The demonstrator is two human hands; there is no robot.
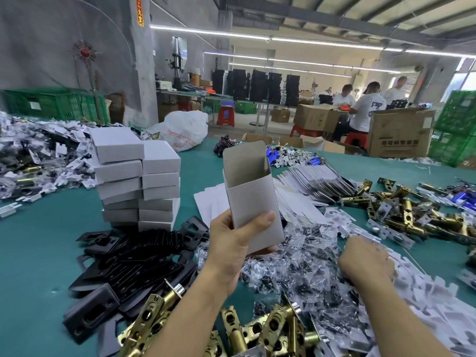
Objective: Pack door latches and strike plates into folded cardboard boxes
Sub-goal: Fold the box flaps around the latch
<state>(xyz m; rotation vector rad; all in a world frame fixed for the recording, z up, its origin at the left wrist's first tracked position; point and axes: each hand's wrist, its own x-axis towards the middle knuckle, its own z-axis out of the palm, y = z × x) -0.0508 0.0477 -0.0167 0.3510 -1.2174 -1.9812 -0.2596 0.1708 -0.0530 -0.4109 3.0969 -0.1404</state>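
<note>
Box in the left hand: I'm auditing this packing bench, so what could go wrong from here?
The left hand grips the box only near its bottom; a heavy latch could tip it or slip it loose. The right hand reaches where bags and cards overlap, so it may lift extras. The stack is uneven and could topple.

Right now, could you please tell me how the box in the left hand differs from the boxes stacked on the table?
The held box is open at the top, flap raised; the stacked boxes are closed. The held box stands upright, gripped by the left hand; the stacked boxes lie flat on the table. The held box is alone; the stacked boxes form two columns. Both are plain pale cardboard.
</note>
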